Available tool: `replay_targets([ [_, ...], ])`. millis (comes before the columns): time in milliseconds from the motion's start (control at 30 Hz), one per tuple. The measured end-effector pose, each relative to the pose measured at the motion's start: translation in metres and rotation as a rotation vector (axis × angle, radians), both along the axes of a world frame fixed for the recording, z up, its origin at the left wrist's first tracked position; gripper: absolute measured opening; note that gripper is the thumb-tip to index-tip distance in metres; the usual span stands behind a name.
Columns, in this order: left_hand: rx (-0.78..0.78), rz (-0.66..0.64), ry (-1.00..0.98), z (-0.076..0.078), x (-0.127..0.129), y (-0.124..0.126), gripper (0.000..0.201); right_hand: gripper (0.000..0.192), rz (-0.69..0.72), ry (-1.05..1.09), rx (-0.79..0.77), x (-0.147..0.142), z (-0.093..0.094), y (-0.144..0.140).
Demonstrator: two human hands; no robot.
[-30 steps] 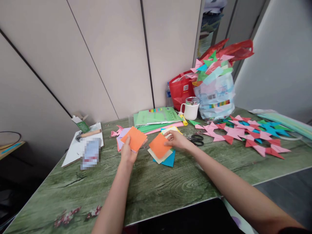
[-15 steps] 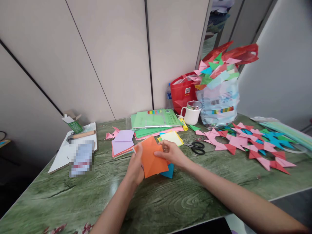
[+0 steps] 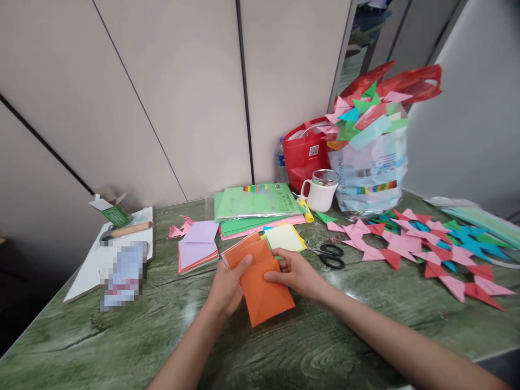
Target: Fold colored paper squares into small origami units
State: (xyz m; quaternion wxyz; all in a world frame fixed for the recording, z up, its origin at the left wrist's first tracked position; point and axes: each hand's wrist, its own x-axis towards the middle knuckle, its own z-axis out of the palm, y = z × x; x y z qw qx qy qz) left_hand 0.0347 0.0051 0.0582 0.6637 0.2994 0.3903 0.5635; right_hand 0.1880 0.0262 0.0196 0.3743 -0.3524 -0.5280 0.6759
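Note:
My left hand [image 3: 227, 284] is closed around a small stack of square paper sheets, its thumb pressing on top. An orange paper sheet [image 3: 268, 300] with diagonal creases lies in front, and more orange paper [image 3: 245, 246] shows behind its upper left. On the right edge of the front sheet, my right hand [image 3: 298, 273] pinches between thumb and fingers. A bit of blue paper shows below the sheet. Just beyond my hands lie pale yellow paper squares [image 3: 284, 238], black-handled scissors [image 3: 331, 254] and lilac paper squares [image 3: 199, 246].
Green and pink paper packs [image 3: 255, 203] lie by the wall. Behind are a white mug [image 3: 320, 194], a red bag [image 3: 303, 157] and a bag of folded paper pieces [image 3: 369, 173]. Joined paper stars [image 3: 398, 238] spread right. A hammer [image 3: 130, 230] rests on a white board [image 3: 83, 279] left.
The front orange sheet has shifted down and right against the stack, and more orange paper now shows behind it. Both hands keep hold. The view has moved slightly.

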Motion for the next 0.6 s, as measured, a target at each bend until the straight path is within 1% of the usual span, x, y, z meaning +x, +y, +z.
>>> replay_targets([
  [100,-0.022,-0.023,-0.006,0.0012,0.0018,0.0021,0.033,0.045,0.002,-0.057,0.012,0.0041,-0.0012,0.0018],
  [167,-0.060,-0.026,-0.034,0.0018,0.0024,0.0036,0.037,0.045,0.001,-0.074,0.012,0.0058,-0.0010,0.0025],
  [200,-0.076,-0.019,-0.043,0.0017,0.0027,0.0043,0.039,0.045,0.000,-0.068,0.011,0.0064,-0.0005,0.0025],
  [267,-0.094,0.013,-0.038,0.0010,0.0034,0.0053,0.035,0.043,0.007,-0.029,0.020,0.0069,0.0005,0.0023],
  [367,-0.075,0.053,0.000,0.0006,0.0046,0.0050,0.024,0.040,0.024,0.014,0.048,0.0073,0.0012,0.0016],
  [500,-0.035,0.048,0.014,0.0032,0.0044,0.0029,0.027,0.041,0.057,0.020,0.038,0.0085,-0.0003,0.0021],
  [600,-0.054,0.093,-0.003,0.0058,0.0026,0.0014,0.023,0.038,0.081,0.039,0.044,0.0099,-0.0008,0.0039],
])
